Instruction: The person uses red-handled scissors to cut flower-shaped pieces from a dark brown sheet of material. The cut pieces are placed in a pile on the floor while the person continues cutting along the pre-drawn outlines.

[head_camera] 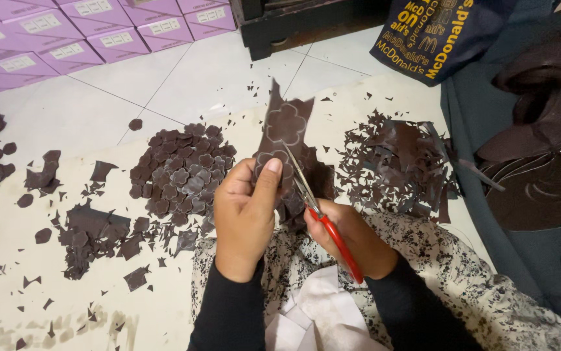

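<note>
My left hand [245, 211] pinches a dark brown strip of sheet material [285, 127] marked with flower outlines, thumb pressed on its lower part. My right hand [352, 237] grips red-handled scissors [323, 218], whose metal blades reach up along the strip's right edge. Both hands are over my lap, which is covered by speckled fabric [449, 273]. A heap of cut-out brown flower shapes [183, 169] lies just left of the strip.
Brown offcuts [397, 162] pile up to the right, and more scraps [92, 234] scatter left on the pale mat. Purple boxes [66, 32] are stacked at the back left. A dark printed bag [430, 32] and rolled brown sheets [547, 149] sit at right.
</note>
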`<state>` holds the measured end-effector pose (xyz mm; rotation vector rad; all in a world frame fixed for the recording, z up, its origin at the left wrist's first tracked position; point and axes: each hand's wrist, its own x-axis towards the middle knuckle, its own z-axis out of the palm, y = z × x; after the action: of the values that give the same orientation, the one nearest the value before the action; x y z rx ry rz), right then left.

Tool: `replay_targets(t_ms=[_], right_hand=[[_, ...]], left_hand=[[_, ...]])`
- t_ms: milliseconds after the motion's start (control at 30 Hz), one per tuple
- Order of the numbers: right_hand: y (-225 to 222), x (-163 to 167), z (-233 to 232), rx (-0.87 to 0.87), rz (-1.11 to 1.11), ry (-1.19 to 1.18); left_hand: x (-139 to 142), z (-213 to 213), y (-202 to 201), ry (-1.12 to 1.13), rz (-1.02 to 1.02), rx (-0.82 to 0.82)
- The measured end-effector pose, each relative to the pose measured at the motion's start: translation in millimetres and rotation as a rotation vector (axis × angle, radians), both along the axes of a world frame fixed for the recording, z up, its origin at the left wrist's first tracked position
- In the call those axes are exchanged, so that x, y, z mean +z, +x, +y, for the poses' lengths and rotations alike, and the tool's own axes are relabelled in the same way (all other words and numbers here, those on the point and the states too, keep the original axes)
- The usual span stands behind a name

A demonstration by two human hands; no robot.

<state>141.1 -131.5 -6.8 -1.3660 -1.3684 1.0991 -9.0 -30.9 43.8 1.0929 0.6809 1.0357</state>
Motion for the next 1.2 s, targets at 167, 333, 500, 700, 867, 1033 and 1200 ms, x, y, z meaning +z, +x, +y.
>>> replay_targets(t_ms=[167,333,500,700,867,1033,1200], right_hand=[[7.2,4.0,-2.3,0.074,0.001,0.081],[11.3,2.6,-2.5,0.087,0.001,0.036],[12.5,0.7,0.0,0.032,-0.120,-0.031],[13.7,2.1,-0.9,0.056,-0.063,-0.068],[15.9,2.3,-0.5,0.080,-0.021,-0.055],[14.7,-0.6,-0.9,0.044,0.005,-0.080],[13.9,-5.0,-0.4,0.121,0.120,0.005]], left_hand=[[9.2,-1.7,-4.5,0.141,0.196,0.012],[14.8,-1.6,-6.2,0.167,0.248,0.021],[18.8,-2.6,-7.4,0.177,0.284,0.020],[22.4,-3.4,-8.8,0.147,0.308,0.019],[19.4,-2.5,-10.0,0.137,0.304,0.012],[11.1,0.7,-7.3,0.152,0.223,-0.008],[4.5,2.5,-3.9,0.170,0.279,-0.020]])
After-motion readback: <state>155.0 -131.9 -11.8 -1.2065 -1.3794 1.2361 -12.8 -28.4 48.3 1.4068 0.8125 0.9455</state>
